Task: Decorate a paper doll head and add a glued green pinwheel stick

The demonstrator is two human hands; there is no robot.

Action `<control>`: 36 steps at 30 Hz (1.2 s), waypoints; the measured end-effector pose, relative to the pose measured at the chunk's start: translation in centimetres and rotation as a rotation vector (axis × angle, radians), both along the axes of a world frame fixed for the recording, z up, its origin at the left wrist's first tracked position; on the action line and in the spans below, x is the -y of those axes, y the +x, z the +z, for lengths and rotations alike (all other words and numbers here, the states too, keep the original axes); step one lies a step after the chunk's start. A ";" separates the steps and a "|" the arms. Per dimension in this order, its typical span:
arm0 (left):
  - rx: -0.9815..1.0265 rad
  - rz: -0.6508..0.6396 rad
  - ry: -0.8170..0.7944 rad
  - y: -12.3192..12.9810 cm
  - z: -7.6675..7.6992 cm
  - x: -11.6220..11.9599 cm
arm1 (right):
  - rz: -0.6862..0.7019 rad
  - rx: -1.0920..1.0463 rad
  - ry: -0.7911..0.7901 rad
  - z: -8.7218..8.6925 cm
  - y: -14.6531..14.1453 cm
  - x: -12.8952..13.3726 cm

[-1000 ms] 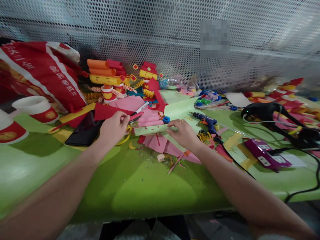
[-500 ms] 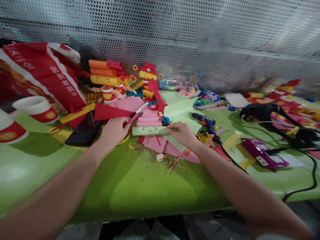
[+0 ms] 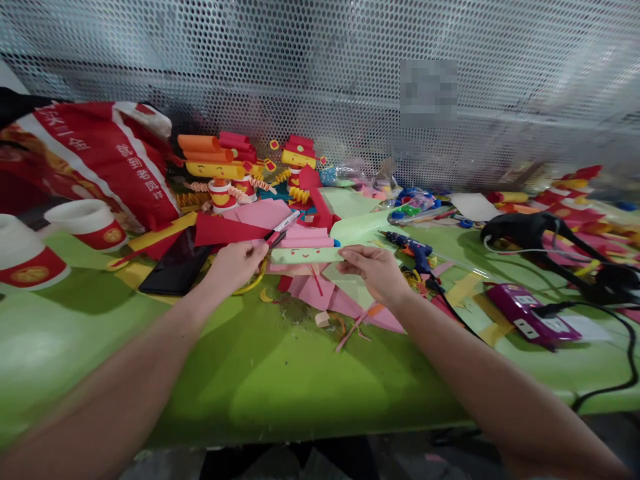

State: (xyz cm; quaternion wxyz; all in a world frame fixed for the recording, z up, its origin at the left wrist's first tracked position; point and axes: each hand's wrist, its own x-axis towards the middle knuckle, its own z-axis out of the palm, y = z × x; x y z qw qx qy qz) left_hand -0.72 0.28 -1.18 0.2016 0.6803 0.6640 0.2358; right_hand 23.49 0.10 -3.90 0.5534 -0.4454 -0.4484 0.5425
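Observation:
My right hand (image 3: 373,270) pinches the right end of a pale green paper strip (image 3: 307,255) with a smiling face and pink cheeks drawn on it. My left hand (image 3: 237,265) is closed near the strip's left end, and a red-and-dark marker (image 3: 277,238) sticks out from its fingertips. Right beside that lies a white-barrelled marker (image 3: 287,221). Rolled pink paper (image 3: 303,237) sits just behind the strip. Beneath are pink paper scraps (image 3: 320,290) and a pale green sheet (image 3: 365,227).
Paper-cup figures (image 3: 220,190) stand behind. On the left are white-and-red cups (image 3: 87,223), a phone (image 3: 177,263) and a red bag (image 3: 115,163). To the right lie a blue glue gun (image 3: 407,247), a purple power strip (image 3: 533,313), cables and a black strap (image 3: 520,230).
The view has tilted slightly, so everything sits a little lower and further right. The green strip has tipped back somewhat, its right end still in my right hand. My left hand stays near its left end.

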 end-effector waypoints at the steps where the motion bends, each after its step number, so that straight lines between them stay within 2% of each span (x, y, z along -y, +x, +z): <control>1: 0.087 0.004 -0.018 0.1 -0.2 0.0 | -0.009 -0.028 -0.003 0.1 0.0 0.0; 6: 0.507 0.013 -0.102 0.8 -0.3 0.2 | -0.032 -0.091 0.036 0.4 0.0 0.1; 11: 0.739 -0.008 -0.151 1.3 0.0 0.4 | -0.032 -0.107 0.089 0.5 -0.1 0.3; 18: 0.883 0.063 -0.077 1.1 -0.2 0.4 | -0.031 -0.124 0.139 0.2 0.1 0.2; 24: 0.951 -0.049 -0.150 0.7 -0.4 0.2 | 0.003 -0.118 0.177 -0.1 0.4 0.0; 31: 1.068 -0.060 -0.214 0.7 -0.7 0.1 | 0.008 -0.134 0.198 -0.1 0.3 0.0; 36: 1.041 -0.108 -0.285 1.0 -1.0 0.2 | 0.036 -0.123 0.194 -0.2 0.3 0.0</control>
